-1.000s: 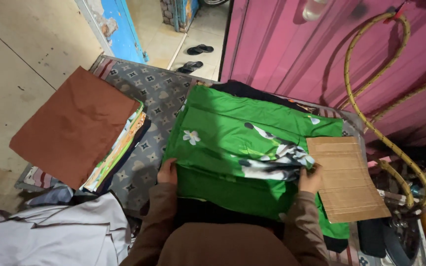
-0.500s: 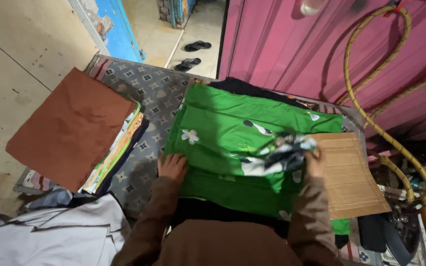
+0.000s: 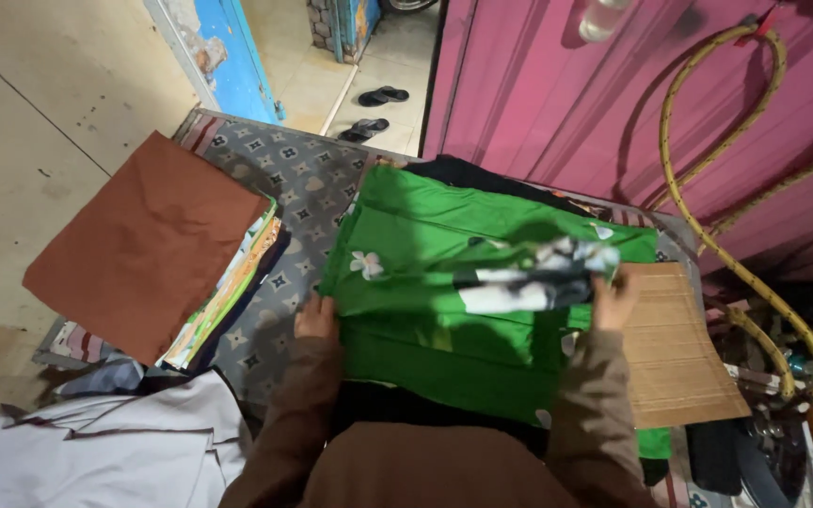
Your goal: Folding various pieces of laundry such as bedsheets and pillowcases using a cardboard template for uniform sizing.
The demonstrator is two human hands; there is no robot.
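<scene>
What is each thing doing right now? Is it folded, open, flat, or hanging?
Green cloth: partly folded, lying on the table.
Left hand: pressing the cloth's left edge.
Right hand: gripping the cloth's right edge.
Brown cloth: folded flat on top of a stack.
White cloth: crumpled, lower left.
Yellow hose: hanging looped on the pink wall.
Sandals: lying on the floor.

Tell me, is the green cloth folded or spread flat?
Partly folded: the green cloth lies doubled in layers, left hand and right hand at its edges.

Left hand (image 3: 315,317) flat, palm down; right hand (image 3: 613,299) curled, fingers gripping; both forearms extended forward.
</scene>
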